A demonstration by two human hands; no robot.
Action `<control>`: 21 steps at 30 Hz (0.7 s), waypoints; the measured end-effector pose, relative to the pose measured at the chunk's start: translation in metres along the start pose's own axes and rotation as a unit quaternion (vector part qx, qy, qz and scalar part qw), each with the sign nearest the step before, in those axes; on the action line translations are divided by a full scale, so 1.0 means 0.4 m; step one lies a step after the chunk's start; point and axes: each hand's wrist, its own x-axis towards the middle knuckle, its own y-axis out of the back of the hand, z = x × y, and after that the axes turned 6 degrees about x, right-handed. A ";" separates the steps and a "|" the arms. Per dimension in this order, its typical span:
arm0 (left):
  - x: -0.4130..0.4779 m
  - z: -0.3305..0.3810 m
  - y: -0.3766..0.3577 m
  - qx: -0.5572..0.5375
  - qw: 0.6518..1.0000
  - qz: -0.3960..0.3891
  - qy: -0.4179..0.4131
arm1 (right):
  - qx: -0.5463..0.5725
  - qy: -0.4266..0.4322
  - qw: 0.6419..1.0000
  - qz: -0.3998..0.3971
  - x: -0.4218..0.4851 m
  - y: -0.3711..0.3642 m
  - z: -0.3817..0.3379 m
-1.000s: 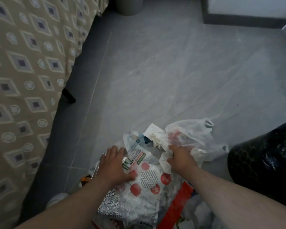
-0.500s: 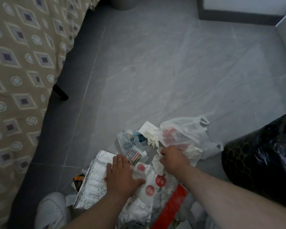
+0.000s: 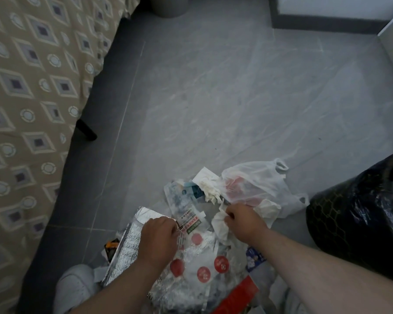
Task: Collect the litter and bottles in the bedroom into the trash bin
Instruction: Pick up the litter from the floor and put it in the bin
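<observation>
A heap of litter lies on the grey floor at the bottom centre. My left hand (image 3: 160, 239) has its fingers curled on a silver foil bag (image 3: 125, 248) and the white wrapper with red dots (image 3: 202, 266) over it. My right hand (image 3: 242, 219) pinches a crumpled white tissue (image 3: 219, 225). Just beyond lie a clear plastic bag (image 3: 254, 184) with red contents, more crumpled tissue (image 3: 210, 189) and a blue-printed packet (image 3: 182, 196). The trash bin (image 3: 359, 214), lined with a black bag, stands at the right edge.
A bed with a patterned beige cover (image 3: 32, 87) fills the left side, its dark leg (image 3: 85, 130) on the floor. A white shoe (image 3: 74, 286) is at bottom left. A grey round container (image 3: 169, 6) stands at the top, a dark skirting (image 3: 327, 26) at the far right.
My left hand has closed its fingers on the foil bag and wrapper. My right hand has stayed on the tissue. The view has shifted slightly.
</observation>
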 end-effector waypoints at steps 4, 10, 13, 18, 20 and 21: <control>0.021 0.019 0.065 -0.180 0.979 -0.023 0.087 | 0.015 0.019 1.000 0.009 -0.012 0.041 -0.019; 0.077 0.095 0.246 -0.354 0.923 0.061 0.139 | -0.007 0.087 0.995 0.049 -0.065 0.216 -0.112; 0.085 0.172 0.346 -0.379 0.915 0.084 0.113 | -0.025 0.141 0.987 0.079 -0.142 0.356 -0.169; 0.049 0.415 0.481 -0.434 0.893 0.115 0.032 | 0.004 0.153 0.966 0.207 -0.348 0.588 -0.150; 0.026 0.539 0.493 -0.456 0.884 0.103 -0.003 | 0.030 0.132 0.955 0.264 -0.432 0.659 -0.089; 0.016 0.601 0.490 -0.460 0.883 0.093 -0.021 | 0.037 0.119 0.949 0.288 -0.467 0.689 -0.050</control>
